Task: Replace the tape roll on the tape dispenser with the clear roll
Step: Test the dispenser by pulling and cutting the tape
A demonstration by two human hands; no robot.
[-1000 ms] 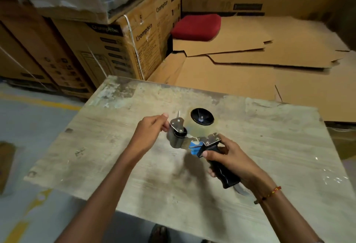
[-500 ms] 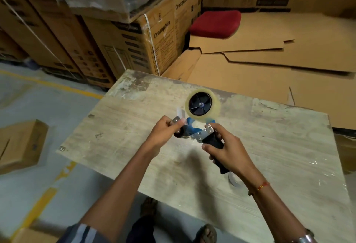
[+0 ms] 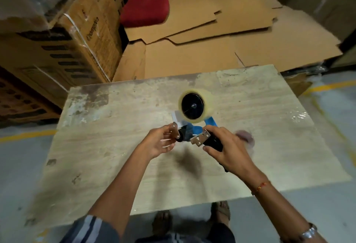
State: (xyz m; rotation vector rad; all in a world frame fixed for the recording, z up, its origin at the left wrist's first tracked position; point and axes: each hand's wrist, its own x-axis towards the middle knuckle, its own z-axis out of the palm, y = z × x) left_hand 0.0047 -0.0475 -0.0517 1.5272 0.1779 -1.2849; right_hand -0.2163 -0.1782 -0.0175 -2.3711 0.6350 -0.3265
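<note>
Stacked at the upper left of the frame, brown cartons (image 3: 63,53) carry print that looks like "Crompton", though it is blurred. Lower, at centre, the left hand (image 3: 160,142) has its fingers curled, pinching the metal front plate of the tape dispenser (image 3: 194,136) above the worn desk (image 3: 96,146). The clear roll (image 3: 194,105) sits on the dispenser's hub, just above both hands. To the right, the right hand (image 3: 227,150) is wrapped closed around the black handle.
</note>
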